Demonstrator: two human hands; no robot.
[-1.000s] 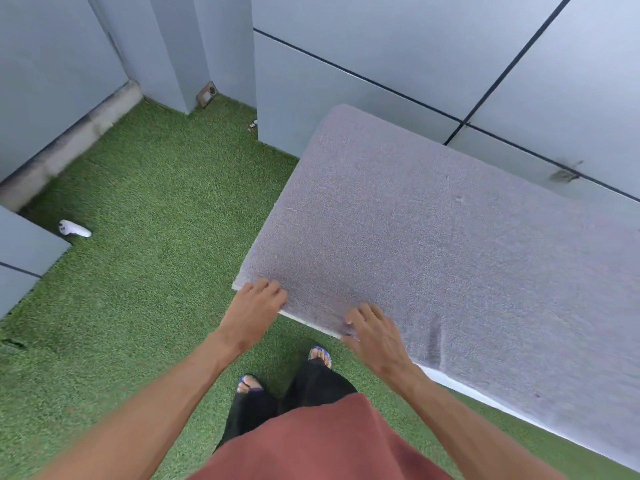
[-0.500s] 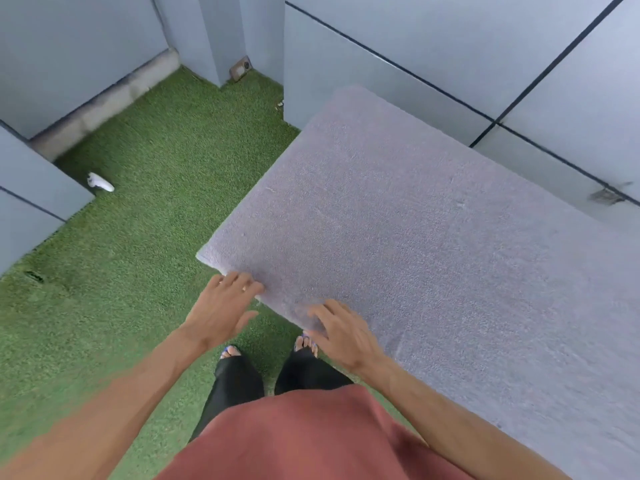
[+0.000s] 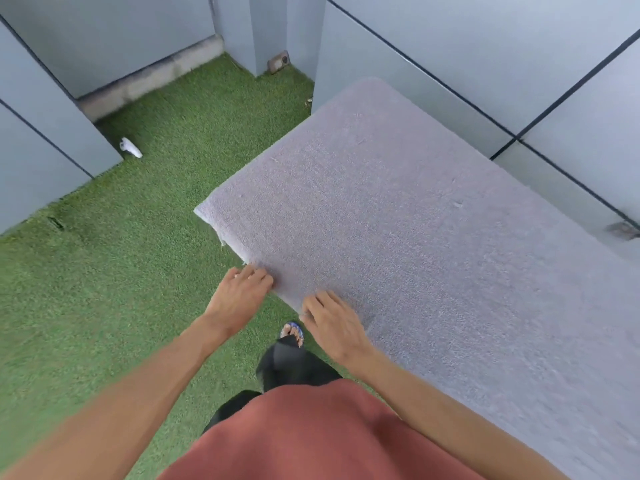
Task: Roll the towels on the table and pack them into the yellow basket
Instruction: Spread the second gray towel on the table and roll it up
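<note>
My left hand (image 3: 239,299) and right hand (image 3: 334,325) curl their fingers on the near edge of the fuzzy grey towel (image 3: 415,244), spread flat over the table.

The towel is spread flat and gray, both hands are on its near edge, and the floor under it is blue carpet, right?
Almost. The floor is green artificial grass, not blue carpet, as the head view shows. The rest holds: the gray towel is spread flat, and the left hand and right hand are both on its near edge.
</note>
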